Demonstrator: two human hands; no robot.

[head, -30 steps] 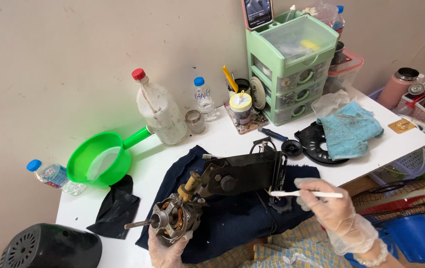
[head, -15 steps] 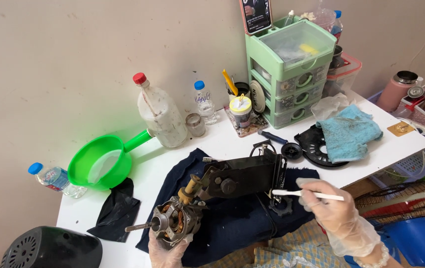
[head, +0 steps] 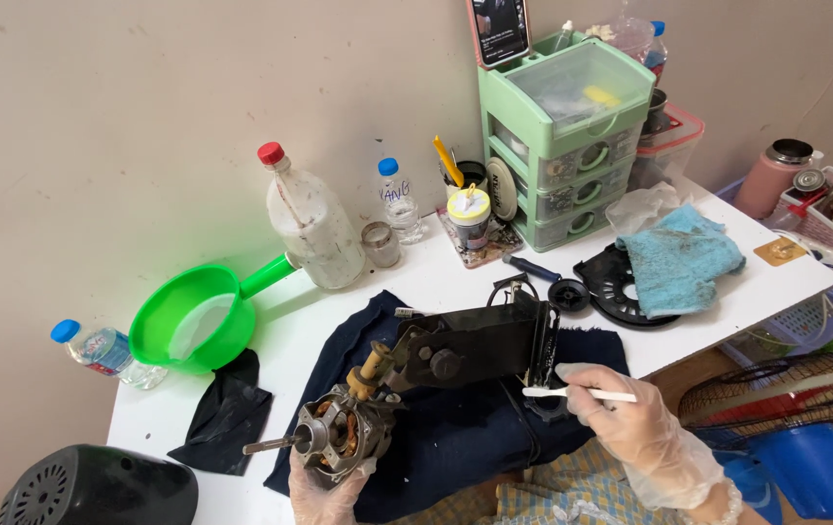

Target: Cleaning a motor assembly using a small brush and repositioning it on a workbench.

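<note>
My gloved left hand (head: 324, 486) cradles the grey, copper-wound fan motor (head: 339, 437) over the dark blue cloth (head: 455, 437) on the white desk (head: 455, 282), steadying it while my right hand's (head: 630, 423) fingers (head: 587, 384) pinch a thin white brush (head: 577, 393) against its black bracket (head: 475, 345).

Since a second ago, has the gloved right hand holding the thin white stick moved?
No. The right hand holds the white stick with its tip at the same end of the black motor housing, on the dark blue cloth.

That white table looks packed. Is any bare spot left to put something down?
Bare tabletop shows between the green scoop and the dark blue cloth, and a strip before the drawer unit near the screwdriver. The back wall row and right end around the blue rag are crowded.
</note>
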